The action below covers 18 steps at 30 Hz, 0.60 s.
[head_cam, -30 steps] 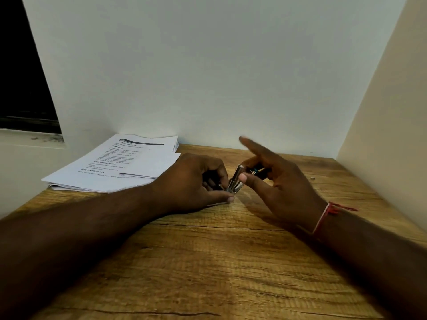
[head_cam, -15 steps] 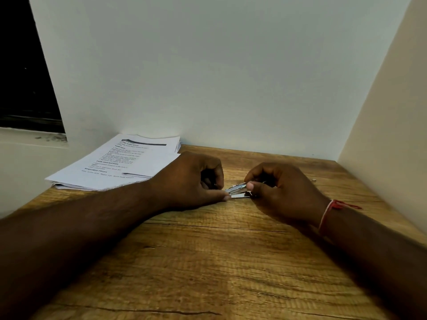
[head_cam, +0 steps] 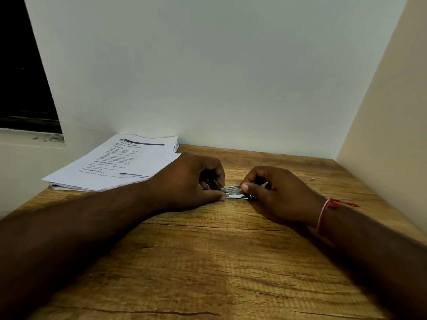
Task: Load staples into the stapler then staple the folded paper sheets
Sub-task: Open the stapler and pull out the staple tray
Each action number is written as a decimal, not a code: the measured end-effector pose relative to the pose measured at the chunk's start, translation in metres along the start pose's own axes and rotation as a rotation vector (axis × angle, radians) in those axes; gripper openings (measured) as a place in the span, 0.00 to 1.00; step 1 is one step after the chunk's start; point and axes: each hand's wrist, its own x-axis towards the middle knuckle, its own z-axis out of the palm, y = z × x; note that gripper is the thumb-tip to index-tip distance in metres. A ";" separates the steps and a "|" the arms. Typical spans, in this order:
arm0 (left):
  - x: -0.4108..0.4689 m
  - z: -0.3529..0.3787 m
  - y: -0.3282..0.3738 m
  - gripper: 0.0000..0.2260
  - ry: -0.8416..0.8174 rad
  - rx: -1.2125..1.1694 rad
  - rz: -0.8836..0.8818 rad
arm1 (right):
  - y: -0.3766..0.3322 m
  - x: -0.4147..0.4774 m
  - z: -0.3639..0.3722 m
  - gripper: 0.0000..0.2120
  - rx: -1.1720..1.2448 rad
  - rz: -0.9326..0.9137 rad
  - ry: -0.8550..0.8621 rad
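Note:
A small metal stapler (head_cam: 234, 192) lies low on the wooden table (head_cam: 208, 262), held between both hands near the middle. My left hand (head_cam: 191, 181) grips its left end with thumb and curled fingers. My right hand (head_cam: 277, 195) pinches its right end, thumb on top; most of the stapler's body is hidden under the fingers. A stack of printed paper sheets (head_cam: 115, 165) rests at the back left of the table, one folded sheet on top. I cannot see any loose staples.
White walls close the table in at the back and on the right (head_cam: 381, 135). A dark window opening (head_cam: 23, 77) with a ledge lies at far left. A tiny object (head_cam: 312, 179) sits on the table at back right.
The stapler's raised metal part has come down flat. My right hand's spread fingers have curled shut over the stapler's right end. My left hand stayed in place.

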 end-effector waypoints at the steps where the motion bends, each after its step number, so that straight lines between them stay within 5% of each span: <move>1: 0.000 0.000 0.000 0.12 0.003 -0.001 -0.003 | 0.000 0.000 0.000 0.05 0.002 0.005 -0.008; 12: 0.004 0.004 0.003 0.07 0.078 -0.144 -0.111 | -0.003 0.000 0.003 0.05 -0.043 -0.026 0.052; 18: 0.008 0.002 -0.002 0.09 -0.015 -0.213 -0.213 | -0.001 -0.002 0.004 0.03 -0.015 -0.139 0.160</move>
